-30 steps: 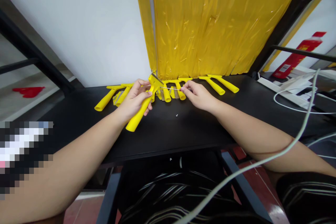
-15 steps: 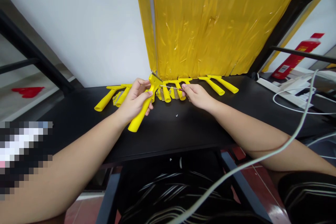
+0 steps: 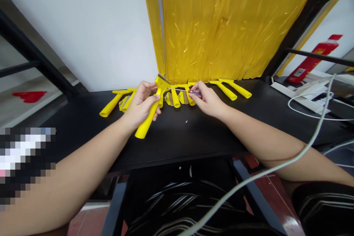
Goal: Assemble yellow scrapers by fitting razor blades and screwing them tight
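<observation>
My left hand (image 3: 145, 103) is closed around a yellow scraper (image 3: 146, 121), its handle angled down toward me and its metal-edged head up near the wall. In my right hand (image 3: 206, 99) is a screwdriver (image 3: 195, 92), gripped by its handle between thumb and fingers. The thin shaft points left, and its tip is at the scraper's head; whether it sits in a screw is too small to tell. Behind both hands lie several more yellow scrapers (image 3: 226, 90) in a row along the back of the black table (image 3: 166, 147).
A tiny metallic piece (image 3: 186, 121), perhaps a screw, lies on the table in front of my hands. A pale cable (image 3: 249, 179) crosses the foreground at right. A red bottle (image 3: 312, 59) stands at far right. Yellow wrapping (image 3: 221, 25) covers the back panel.
My right hand's fingers have shifted back along the screwdriver, so more of its handle shows. The scraper in my left hand has turned very slightly.
</observation>
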`<state>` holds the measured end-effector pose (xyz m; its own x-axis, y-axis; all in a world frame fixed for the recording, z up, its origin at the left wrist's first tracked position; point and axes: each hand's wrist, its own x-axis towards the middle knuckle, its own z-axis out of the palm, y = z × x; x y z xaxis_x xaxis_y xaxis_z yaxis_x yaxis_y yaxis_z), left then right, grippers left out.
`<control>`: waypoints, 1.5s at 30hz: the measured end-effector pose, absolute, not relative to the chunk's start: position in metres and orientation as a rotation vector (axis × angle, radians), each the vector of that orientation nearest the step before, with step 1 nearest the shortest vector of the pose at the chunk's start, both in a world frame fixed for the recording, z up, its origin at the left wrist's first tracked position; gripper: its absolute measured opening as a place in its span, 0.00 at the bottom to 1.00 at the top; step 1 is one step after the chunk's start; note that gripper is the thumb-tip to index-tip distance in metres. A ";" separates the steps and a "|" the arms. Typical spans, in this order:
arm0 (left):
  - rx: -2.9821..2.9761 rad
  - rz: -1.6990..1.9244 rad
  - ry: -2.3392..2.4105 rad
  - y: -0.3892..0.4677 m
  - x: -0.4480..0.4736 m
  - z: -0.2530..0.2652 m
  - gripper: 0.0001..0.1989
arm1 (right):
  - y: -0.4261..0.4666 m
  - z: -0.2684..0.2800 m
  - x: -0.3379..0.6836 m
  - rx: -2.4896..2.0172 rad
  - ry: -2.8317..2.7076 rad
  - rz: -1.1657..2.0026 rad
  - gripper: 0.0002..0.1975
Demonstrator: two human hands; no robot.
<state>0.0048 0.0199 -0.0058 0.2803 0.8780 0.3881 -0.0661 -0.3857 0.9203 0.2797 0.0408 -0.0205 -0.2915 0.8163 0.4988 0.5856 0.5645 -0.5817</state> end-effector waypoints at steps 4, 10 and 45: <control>1.632 1.290 0.804 0.019 0.005 -0.006 0.17 | 0.041 -0.022 0.272 -1.118 -1.973 0.549 0.22; 1.635 1.296 0.812 0.020 0.004 -0.006 0.17 | 0.041 -0.026 0.267 -1.009 -1.880 0.861 0.16; 2.351 1.082 0.726 0.020 -0.023 0.000 0.11 | 0.039 -0.011 0.283 -1.007 -2.234 1.042 0.16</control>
<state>-0.0228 0.0202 -0.0001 0.5538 0.6247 0.5505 0.2719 -0.7606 0.5896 0.2831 0.0385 -0.0110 -0.6174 0.7793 0.1073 0.4185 0.4409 -0.7940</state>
